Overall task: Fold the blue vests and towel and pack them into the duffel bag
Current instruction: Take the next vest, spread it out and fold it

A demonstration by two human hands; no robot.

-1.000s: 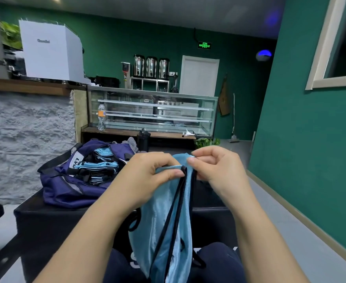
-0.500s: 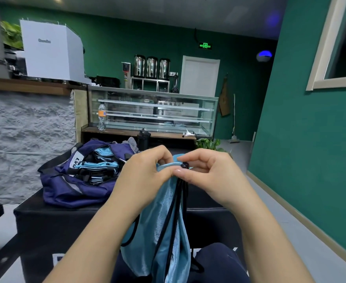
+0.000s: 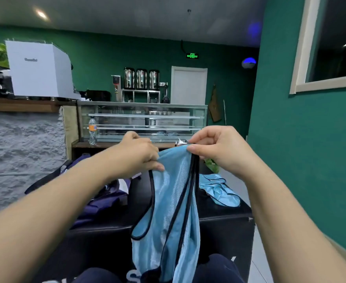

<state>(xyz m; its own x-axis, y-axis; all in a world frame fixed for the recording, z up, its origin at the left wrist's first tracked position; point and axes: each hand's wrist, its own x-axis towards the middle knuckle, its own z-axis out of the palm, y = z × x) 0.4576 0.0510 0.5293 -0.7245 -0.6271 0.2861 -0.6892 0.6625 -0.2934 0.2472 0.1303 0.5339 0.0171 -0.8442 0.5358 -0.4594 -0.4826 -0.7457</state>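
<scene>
A light-blue vest [image 3: 174,201] with dark trim hangs in the air above the black bench [image 3: 225,223], held up by its top edge and draping down toward the person's lap. The left hand [image 3: 139,154] pinches the vest's upper left corner, thumb and fingers closed on the fabric. The right hand [image 3: 215,148] pinches the upper right corner, where the dark-edged straps bunch together; its fingers are curled over the cloth with the thumb pressing from the near side. Both grips are clamped on the vest, a short stretch of taut fabric between them.

Left of the hanging vest, on the bench, sits the dark purple duffel bag [image 3: 98,201], largely hidden behind the left forearm; whether it is open cannot be told from here. Right of the hanging vest, a second blue vest [image 3: 219,190] lies crumpled on the bench top near its far right edge, apart from the one in the hands.

Beyond the bench stands a glass display case [image 3: 143,121], with a plastic bottle [image 3: 92,130] on the wooden ledge at its left end. Three metal urns [image 3: 141,78] stand on a shelf behind the case against the green wall.
</scene>
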